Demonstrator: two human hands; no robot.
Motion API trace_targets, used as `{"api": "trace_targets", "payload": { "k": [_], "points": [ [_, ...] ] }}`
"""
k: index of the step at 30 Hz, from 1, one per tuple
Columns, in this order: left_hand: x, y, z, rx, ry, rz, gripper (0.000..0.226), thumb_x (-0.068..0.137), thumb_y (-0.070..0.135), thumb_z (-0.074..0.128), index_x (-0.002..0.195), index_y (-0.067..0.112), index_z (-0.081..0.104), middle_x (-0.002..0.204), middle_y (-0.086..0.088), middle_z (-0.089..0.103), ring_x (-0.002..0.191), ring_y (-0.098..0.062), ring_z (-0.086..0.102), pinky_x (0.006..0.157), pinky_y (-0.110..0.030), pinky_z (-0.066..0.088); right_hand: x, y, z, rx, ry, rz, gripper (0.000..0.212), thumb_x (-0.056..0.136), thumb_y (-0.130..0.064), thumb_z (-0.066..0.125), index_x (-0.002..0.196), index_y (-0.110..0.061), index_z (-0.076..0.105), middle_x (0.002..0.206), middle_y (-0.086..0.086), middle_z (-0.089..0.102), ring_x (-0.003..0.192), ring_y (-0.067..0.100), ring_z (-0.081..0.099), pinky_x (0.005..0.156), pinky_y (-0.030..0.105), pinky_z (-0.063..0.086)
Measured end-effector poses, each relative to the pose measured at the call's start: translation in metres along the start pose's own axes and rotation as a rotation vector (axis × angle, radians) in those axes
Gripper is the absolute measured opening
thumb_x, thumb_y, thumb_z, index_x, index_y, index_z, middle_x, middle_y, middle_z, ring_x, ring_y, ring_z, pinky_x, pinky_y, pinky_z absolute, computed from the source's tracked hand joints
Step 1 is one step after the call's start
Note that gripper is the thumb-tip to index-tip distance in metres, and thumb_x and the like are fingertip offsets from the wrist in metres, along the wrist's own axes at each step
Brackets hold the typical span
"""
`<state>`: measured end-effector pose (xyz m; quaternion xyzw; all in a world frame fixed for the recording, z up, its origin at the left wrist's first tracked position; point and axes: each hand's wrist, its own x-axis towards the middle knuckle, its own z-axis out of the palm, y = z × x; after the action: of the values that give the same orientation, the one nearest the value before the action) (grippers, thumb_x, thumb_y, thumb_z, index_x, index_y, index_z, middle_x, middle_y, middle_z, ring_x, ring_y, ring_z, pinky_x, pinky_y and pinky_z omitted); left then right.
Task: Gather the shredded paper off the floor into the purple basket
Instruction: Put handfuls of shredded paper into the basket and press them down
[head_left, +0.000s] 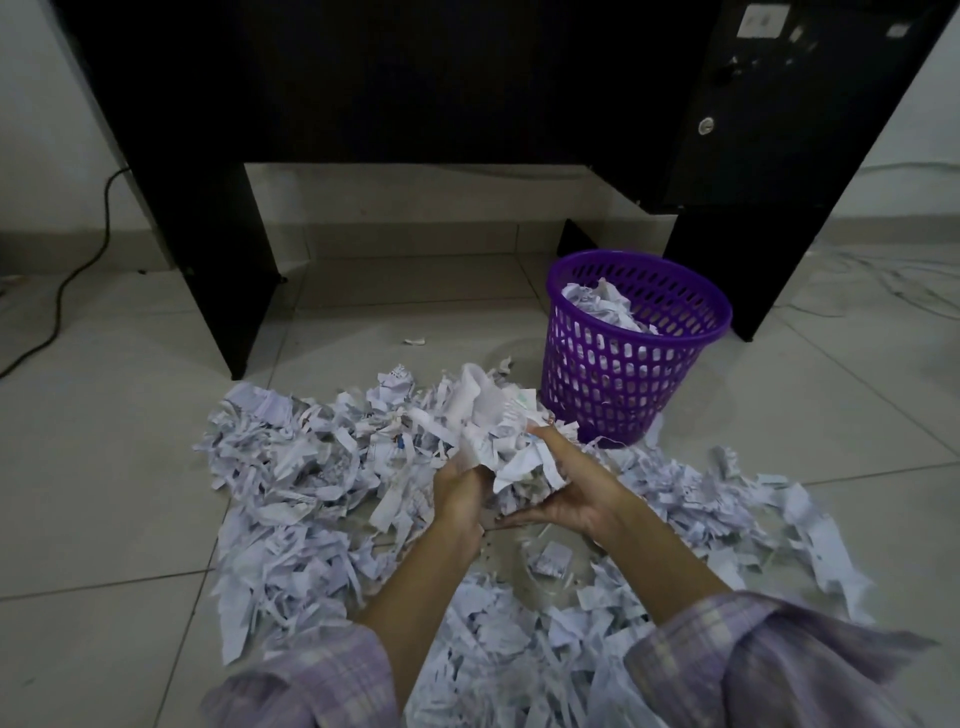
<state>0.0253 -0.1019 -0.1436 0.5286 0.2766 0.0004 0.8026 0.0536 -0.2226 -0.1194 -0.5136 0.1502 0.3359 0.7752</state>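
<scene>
Near field, bottom of the frame: two plaid sleeves (311, 680) entered from the lower edge, forearms reaching up toward the centre. Around them, shredded paper (291, 519) lay spread over the tiled floor (93, 519) in a broad ring, thickest at left and lower centre, with a small bared patch of tile just below the hands.

Middle field, centre of the frame: the left hand (460, 499) and the right hand (576, 499) were cupped toward each other, each grip curled around one shared handful of shreds (498, 436) raised clear of the heap. Loose strips hung from its edges.

The material appeared very light, limp and springy, not fragile; a bundle of this kind would likely shed strips unless compressed. The sounder hold is probably from below and both sides, scooping and squeezing rather than pinching single strips.

Far field, right of centre: the purple basket (623, 395) stood upright on the floor, just beyond the handful and already partly filled with paper. Behind it rose a dark counter (415, 78), and a black cable (67, 280) trailed at the left edge.
</scene>
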Motion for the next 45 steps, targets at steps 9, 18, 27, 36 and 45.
{"api": "trace_targets", "payload": {
  "k": [9, 18, 27, 36, 45],
  "points": [
    [0.002, 0.014, 0.013, 0.297, -0.12, 0.03, 0.025, 0.097, 0.021, 0.046, 0.114, 0.018, 0.064, 0.11, -0.004, 0.069, 0.096, -0.02, 0.063, 0.079, -0.032, 0.053, -0.017, -0.018, 0.003, 0.058, 0.148, -0.076, 0.018, 0.084, -0.019, 0.072, 0.091, -0.006, 0.061, 0.081, 0.015, 0.065, 0.078, 0.029, 0.062, 0.065, 0.049, 0.058],
    [0.004, 0.079, 0.044, 0.311, -0.278, 0.208, 0.017, 0.096, 0.021, 0.049, 0.109, 0.021, 0.06, 0.093, 0.005, 0.063, 0.079, -0.007, 0.057, 0.064, -0.023, 0.041, -0.035, -0.093, 0.007, -0.022, 0.183, -0.26, 0.01, 0.086, -0.018, 0.07, 0.086, -0.011, 0.062, 0.083, 0.009, 0.062, 0.067, 0.02, 0.063, 0.042, 0.029, 0.053],
    [0.023, 0.135, 0.107, 0.691, -0.256, 0.422, 0.025, 0.098, 0.023, 0.048, 0.119, 0.012, 0.057, 0.12, -0.005, 0.058, 0.103, -0.015, 0.052, 0.08, -0.025, 0.038, -0.045, -0.203, -0.039, -0.119, 0.227, -0.468, 0.022, 0.083, -0.021, 0.072, 0.103, -0.015, 0.066, 0.094, 0.005, 0.072, 0.081, 0.021, 0.071, 0.059, 0.036, 0.057],
    [0.067, 0.119, 0.166, 1.398, -0.324, 0.688, 0.055, 0.098, 0.034, 0.041, 0.146, 0.009, 0.029, 0.149, -0.012, 0.031, 0.137, -0.032, 0.03, 0.11, -0.048, 0.03, 0.008, -0.243, -0.084, -0.746, 0.65, -0.681, 0.086, 0.05, -0.056, 0.087, 0.123, -0.026, 0.052, 0.114, 0.003, 0.066, 0.106, 0.026, 0.064, 0.084, 0.047, 0.057],
    [0.088, 0.1, 0.172, 1.809, -0.386, 0.641, 0.063, 0.101, 0.048, 0.011, 0.153, 0.015, -0.006, 0.16, 0.0, -0.013, 0.145, -0.024, -0.019, 0.114, -0.056, -0.01, 0.054, -0.219, -0.085, -1.482, 0.427, -0.26, 0.086, 0.09, -0.061, 0.046, 0.152, -0.032, -0.006, 0.161, 0.013, -0.008, 0.147, 0.038, 0.0, 0.119, 0.049, 0.009]
  ]
}}
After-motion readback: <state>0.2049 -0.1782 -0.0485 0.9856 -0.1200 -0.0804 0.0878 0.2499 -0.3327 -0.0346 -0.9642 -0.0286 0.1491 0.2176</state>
